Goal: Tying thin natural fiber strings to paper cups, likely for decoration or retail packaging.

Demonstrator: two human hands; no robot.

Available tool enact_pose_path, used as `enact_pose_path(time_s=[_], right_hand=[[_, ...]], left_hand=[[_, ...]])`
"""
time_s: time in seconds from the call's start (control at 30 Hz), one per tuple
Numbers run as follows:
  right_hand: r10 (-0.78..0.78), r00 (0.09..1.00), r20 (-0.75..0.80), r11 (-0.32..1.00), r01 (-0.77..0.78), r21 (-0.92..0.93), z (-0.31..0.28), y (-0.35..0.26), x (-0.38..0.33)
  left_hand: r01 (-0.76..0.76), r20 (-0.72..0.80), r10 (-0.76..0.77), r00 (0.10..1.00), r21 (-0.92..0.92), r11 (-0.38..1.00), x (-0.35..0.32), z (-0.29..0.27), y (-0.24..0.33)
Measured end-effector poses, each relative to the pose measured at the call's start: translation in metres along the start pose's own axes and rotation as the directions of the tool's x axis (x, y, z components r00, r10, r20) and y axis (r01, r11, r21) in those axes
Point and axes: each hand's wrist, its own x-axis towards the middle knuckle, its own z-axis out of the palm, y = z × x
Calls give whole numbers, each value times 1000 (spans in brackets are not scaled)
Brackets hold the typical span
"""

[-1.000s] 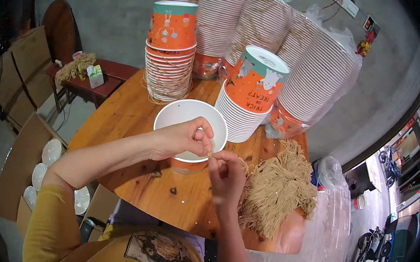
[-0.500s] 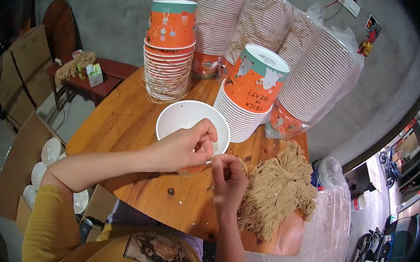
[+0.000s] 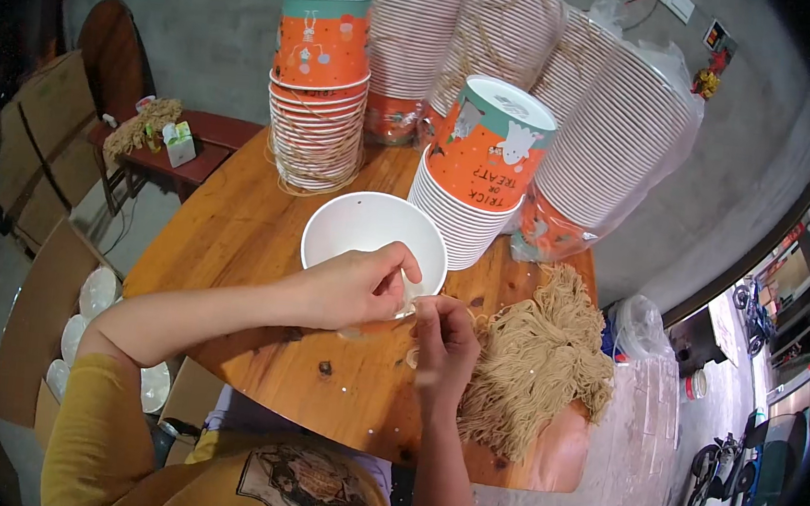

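Observation:
A white-lined paper bucket [image 3: 345, 224] stands mouth up on the table in front of me, a strip of its orange outside showing below my wrist. My left hand [image 3: 349, 287] reaches over its near rim, with fingers curled and closed; what lies between them is hidden. Just right of that rim, my right hand [image 3: 448, 339] is pinched on a thin tan cord, which is hard to make out at the fingertips. Beside this hand lies a heap of tan cords [image 3: 535, 366].
Upside-down orange and teal buckets stand in a right stack [image 3: 486, 154] and a cord-draped left stack [image 3: 320, 72]. Tall bagged stacks [image 3: 604, 126] rise behind. The wooden table [image 3: 222, 247] has a curved edge. A cardboard box [image 3: 39, 308] with white bowls stands left.
My hands have parted slightly at the near rim, and the bright bit between the fingertips no longer shows. The bucket has shifted a little to the right. The view has moved slightly.

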Motion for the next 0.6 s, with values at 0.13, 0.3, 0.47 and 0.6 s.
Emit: enact_pose_path(time_s=[0.13, 0.3, 0.47, 0.6], right_hand=[[-8, 1000, -13, 1000, 9, 21, -5, 0, -1], [-66, 998, 7, 998, 66, -7, -8, 3, -3], [-136, 991, -19, 987, 133, -95, -9, 4, -6], [-170, 985, -22, 970, 164, -178, -12, 7, -10]], left_hand=[[-149, -38, 163, 986, 247, 958, -1, 0, 1], [-132, -71, 159, 985, 294, 947, -2, 3, 2], [-137, -96, 172, 980, 292, 946, -3, 4, -4], [-134, -120, 174, 977, 285, 949, -3, 6, -4]])
